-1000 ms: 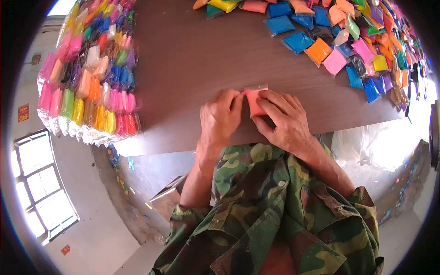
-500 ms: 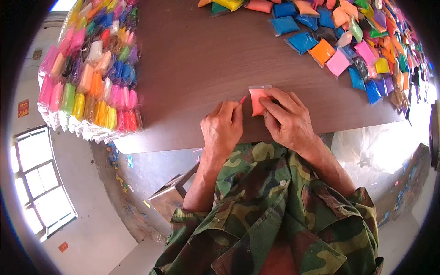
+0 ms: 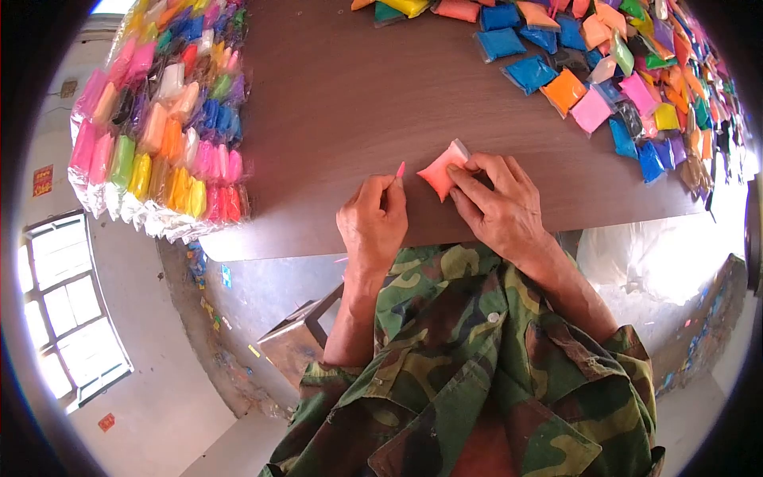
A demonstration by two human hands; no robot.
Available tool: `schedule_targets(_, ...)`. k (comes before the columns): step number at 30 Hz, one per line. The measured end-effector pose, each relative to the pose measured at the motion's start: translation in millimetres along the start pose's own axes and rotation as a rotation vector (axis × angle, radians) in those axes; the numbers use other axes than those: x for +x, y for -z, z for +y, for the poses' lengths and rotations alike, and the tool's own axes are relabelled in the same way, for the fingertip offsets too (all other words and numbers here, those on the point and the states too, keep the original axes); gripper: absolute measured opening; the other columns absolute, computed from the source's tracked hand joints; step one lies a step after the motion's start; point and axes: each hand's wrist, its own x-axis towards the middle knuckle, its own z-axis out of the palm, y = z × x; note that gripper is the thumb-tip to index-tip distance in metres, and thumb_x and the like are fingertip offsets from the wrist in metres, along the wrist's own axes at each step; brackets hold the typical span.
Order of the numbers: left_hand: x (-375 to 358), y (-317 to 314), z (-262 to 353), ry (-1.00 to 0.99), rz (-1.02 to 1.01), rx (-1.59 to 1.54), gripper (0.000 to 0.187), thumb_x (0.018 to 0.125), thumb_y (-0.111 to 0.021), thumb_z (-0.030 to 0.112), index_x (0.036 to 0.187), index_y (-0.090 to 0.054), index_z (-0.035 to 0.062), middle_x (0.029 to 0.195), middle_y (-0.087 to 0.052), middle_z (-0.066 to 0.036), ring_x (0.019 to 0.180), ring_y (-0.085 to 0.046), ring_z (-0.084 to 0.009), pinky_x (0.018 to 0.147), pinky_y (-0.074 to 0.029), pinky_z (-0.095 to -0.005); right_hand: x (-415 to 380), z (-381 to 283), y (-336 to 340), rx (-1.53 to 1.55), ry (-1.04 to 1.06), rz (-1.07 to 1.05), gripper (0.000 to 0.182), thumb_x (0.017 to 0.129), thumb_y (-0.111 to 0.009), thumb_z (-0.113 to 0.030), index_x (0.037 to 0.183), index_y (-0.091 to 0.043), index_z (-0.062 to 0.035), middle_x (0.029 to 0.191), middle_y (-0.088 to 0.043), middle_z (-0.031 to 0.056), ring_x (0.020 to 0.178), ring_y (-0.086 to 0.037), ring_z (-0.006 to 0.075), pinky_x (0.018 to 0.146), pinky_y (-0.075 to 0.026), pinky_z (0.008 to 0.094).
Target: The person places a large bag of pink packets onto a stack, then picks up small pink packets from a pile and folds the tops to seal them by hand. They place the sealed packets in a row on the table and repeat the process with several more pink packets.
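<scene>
My right hand [image 3: 502, 199] pinches a small clear zip bag [image 3: 439, 176] filled with coral-pink material, thumb and fingers at its right side. The bag is tilted, its sealed end pointing up and to the right, just above the brown table [image 3: 342, 103]. To the left of it, my left hand [image 3: 372, 215] is closed, with a small pointed pink piece [image 3: 400, 169] sticking up between thumb and forefinger. The rest of that piece is hidden in the fingers. A short gap separates the two hands.
Rows of colourful packets in clear plastic [image 3: 159, 143] are stacked at the table's left. Loose bags, among them a blue bag [image 3: 531, 74] and an orange bag [image 3: 563, 91], heap up at the right. A box [image 3: 290, 346] stands below the table.
The coral-pink bag has turned from upright to tilted in my right hand. My left hand has moved slightly left and down, away from the bag, with its pink piece now pointing up.
</scene>
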Motion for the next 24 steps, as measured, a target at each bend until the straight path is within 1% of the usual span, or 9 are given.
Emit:
schedule_targets(1, -1.6, 1.7, 8.3, 0.032, 0.004, -0.062, 0.007, 0.097, -0.080, 0.007, 0.095, -0.075, 0.0016, 0.077, -0.072, -0.013, 0.064, -0.069, -0.0179, 0.063, -0.054, -0.0311, -0.3, 0.0, -0.1, -0.006, 0.000, 0.003, 0.036, 0.083, -0.086, -0.011, 0.118, -0.079, -0.0091, 0.113, -0.062, 0.0044, 0.095, -0.066, 0.0271, 0.081, -0.057, 0.0403)
schedule_targets(4, -12.2, -7.3, 23.6, -0.083, -0.010, -0.211, 0.008, 0.097, -0.079, 0.007, 0.095, -0.074, 0.0013, 0.077, -0.072, -0.013, 0.064, -0.069, -0.0183, 0.062, -0.054, -0.0310, 1.3, -0.7, -1.6, -0.015, -0.001, 0.017, 0.036, 0.083, -0.086, -0.012, 0.118, -0.079, -0.0103, 0.111, -0.061, 0.0038, 0.095, -0.065, 0.0263, 0.081, -0.057, 0.0397)
schedule_targets(8, -11.8, -16.5, 11.9, -0.094, -0.007, -0.090, 0.006, 0.097, -0.078, 0.007, 0.096, -0.074, 0.0031, 0.077, -0.072, -0.014, 0.063, -0.069, -0.0219, 0.062, -0.055, -0.0332, 0.5, 1.0, -3.5, -0.025, 0.010, 0.035, 0.033, 0.084, -0.086, -0.011, 0.117, -0.078, -0.0111, 0.108, -0.061, 0.0031, 0.094, -0.065, 0.0253, 0.079, -0.057, 0.0395)
schedule_targets(9, -7.5, -14.4, 5.0, -0.129, 0.031, 0.037, 0.006, 0.097, -0.078, 0.007, 0.095, -0.074, 0.0040, 0.076, -0.071, -0.014, 0.062, -0.068, -0.0236, 0.061, -0.054, -0.0348, 0.0, 1.5, -4.0, -0.028, 0.018, 0.038, 0.033, 0.085, -0.085, -0.011, 0.117, -0.078, -0.0112, 0.108, -0.061, 0.0029, 0.094, -0.065, 0.0250, 0.079, -0.056, 0.0396)
schedule_targets(12, 5.3, -3.2, -3.8, -0.022, 0.032, 0.035, 0.008, 0.097, -0.079, 0.009, 0.093, -0.074, 0.0038, 0.076, -0.071, -0.013, 0.061, -0.068, -0.0212, 0.059, -0.053, -0.0347, -0.1, 2.6, -6.2, -0.037, 0.020, 0.037, 0.032, 0.086, -0.084, -0.011, 0.117, -0.079, -0.0118, 0.104, -0.061, 0.0027, 0.093, -0.065, 0.0246, 0.078, -0.056, 0.0399)
schedule_targets(16, -5.7, -7.5, 17.0, -0.122, 0.017, -0.143, 0.008, 0.097, -0.080, 0.008, 0.094, -0.075, 0.0031, 0.073, -0.070, -0.013, 0.063, -0.068, -0.0162, 0.059, -0.052, -0.0327, 0.3, 0.9, -5.4, -0.041, 0.001, 0.030, 0.030, 0.087, -0.085, -0.013, 0.116, -0.079, -0.0123, 0.102, -0.060, 0.0027, 0.090, -0.064, 0.0241, 0.077, -0.056, 0.0391)
schedule_targets(20, -1.4, -15.5, 8.3, -0.112, 0.009, -0.107, 0.006, 0.095, -0.081, 0.007, 0.097, -0.077, 0.0036, 0.077, -0.072, -0.014, 0.064, -0.070, -0.0190, 0.061, -0.054, -0.0336, 0.9, 1.7, -6.7, -0.036, 0.000, 0.050, 0.028, 0.086, -0.085, -0.015, 0.114, -0.079, -0.0133, 0.099, -0.060, 0.0019, 0.088, -0.064, 0.0233, 0.075, -0.056, 0.0374)
schedule_targets(21, 4.1, -13.5, 3.3, -0.110, 0.025, 0.025, 0.006, 0.095, -0.080, 0.007, 0.098, -0.077, 0.0028, 0.079, -0.073, -0.014, 0.066, -0.070, -0.0196, 0.062, -0.054, -0.0340, 1.5, 1.9, -6.5, -0.034, 0.007, 0.055, 0.028, 0.086, -0.085, -0.015, 0.114, -0.080, -0.0136, 0.099, -0.060, 0.0016, 0.088, -0.064, 0.0231, 0.075, -0.056, 0.0370)
schedule_targets(24, 17.9, -1.4, -4.4, -0.072, 0.000, 0.006, 0.008, 0.096, -0.079, 0.010, 0.098, -0.077, 0.0018, 0.081, -0.074, -0.014, 0.067, -0.071, -0.0209, 0.063, -0.054, -0.0354, 2.2, 0.1, -6.5, -0.046, -0.013, 0.052, 0.028, 0.086, -0.086, -0.016, 0.114, -0.080, -0.0148, 0.098, -0.060, 0.0011, 0.087, -0.063, 0.0226, 0.074, -0.056, 0.0366)
